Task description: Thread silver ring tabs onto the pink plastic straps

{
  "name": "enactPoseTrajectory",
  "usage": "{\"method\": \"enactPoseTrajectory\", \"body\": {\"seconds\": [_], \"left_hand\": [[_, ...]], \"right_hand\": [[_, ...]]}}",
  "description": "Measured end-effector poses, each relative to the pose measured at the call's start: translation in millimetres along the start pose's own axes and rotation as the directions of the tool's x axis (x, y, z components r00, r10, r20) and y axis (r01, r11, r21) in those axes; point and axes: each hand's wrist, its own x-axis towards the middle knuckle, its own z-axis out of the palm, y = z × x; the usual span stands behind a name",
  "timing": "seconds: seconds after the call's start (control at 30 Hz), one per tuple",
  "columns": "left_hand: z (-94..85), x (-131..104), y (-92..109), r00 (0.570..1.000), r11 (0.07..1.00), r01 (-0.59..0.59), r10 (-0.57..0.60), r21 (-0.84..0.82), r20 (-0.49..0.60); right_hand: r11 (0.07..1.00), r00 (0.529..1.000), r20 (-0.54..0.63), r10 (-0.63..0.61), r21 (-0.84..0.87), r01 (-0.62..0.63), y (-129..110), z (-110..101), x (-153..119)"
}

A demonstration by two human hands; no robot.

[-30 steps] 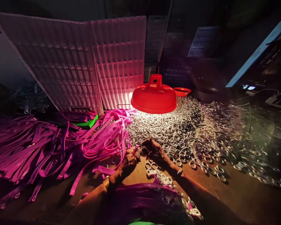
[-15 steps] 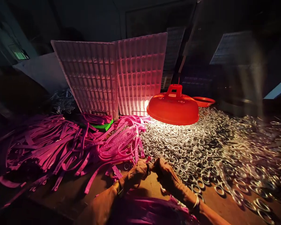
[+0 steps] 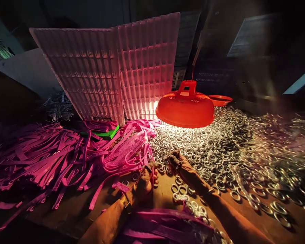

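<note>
Under the low red lamp point(image 3: 185, 109) we have both hands near the middle of the bench point(image 3: 162, 196). Our left hand point(image 3: 143, 181) is closed around a pink strap point(image 3: 150, 169) at the near edge of the pink strap pile point(image 3: 66, 156). Our right hand point(image 3: 179, 162) rests curled on the metal rings point(image 3: 218, 145) heaped to the right; whether it grips one we cannot tell. White gridded trays point(image 3: 112, 71) stand at the far side.
</note>
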Motion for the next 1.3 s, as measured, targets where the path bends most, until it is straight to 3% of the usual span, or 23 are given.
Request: {"method": "enactPoseTrajectory", "body": {"seconds": [0.1,0.17,0.27,0.4,0.6,0.87,1.0,1.07,1.17,1.3], "left_hand": [[7.8,6.8,-4.3,0.998,0.969,0.061,-0.058,-0.241,0.019],[8.9,9.7,-8.0,0.999,0.960,0.045,-0.046,-0.275,0.002],[6.8,10.4,-12.8,1.000,0.969,-0.001,0.007,-0.247,0.024],[9.7,4.1,-9.6,0.995,0.980,-0.063,0.077,-0.191,0.066],[21.3,-1.7,7.0,0.990,0.999,-0.014,0.019,-0.042,0.137],[10.9,-2.6,8.0,0.973,0.984,0.011,-0.052,0.179,0.225],[9.7,-5.7,5.7,0.973,0.953,0.022,-0.089,0.301,0.212],[12.8,-7.4,9.1,0.978,0.933,0.007,-0.082,0.361,0.192],[20.9,-10.4,24.2,0.983,0.908,0.069,-0.133,0.413,0.129],[31.3,-21.4,56.4,0.974,0.920,0.142,-0.195,0.365,0.113]], "right_hand": [[1.000,0.999,0.040,-0.012,0.000,0.012,13.9,3.9,-4.8],[0.989,0.992,0.056,-0.110,-0.089,0.115,18.3,7.0,-8.8],[0.942,0.969,0.082,-0.234,-0.228,0.246,15.0,11.4,-15.9],[0.904,0.956,0.064,-0.287,-0.312,0.293,7.5,14.8,-23.8],[0.796,0.914,0.077,-0.398,-0.466,0.385,20.6,12.6,-23.1],[0.847,0.965,0.139,-0.224,-0.461,0.263,19.4,7.3,-25.5],[0.873,0.968,0.228,-0.109,-0.444,0.203,16.4,0.5,-24.5],[0.870,0.968,0.225,-0.111,-0.449,0.204,13.8,-0.2,-24.3],[0.872,0.967,0.199,-0.160,-0.431,0.233,3.4,4.6,-26.3],[0.849,0.947,0.297,-0.119,-0.464,0.252,-18.2,14.5,-42.2]]}}
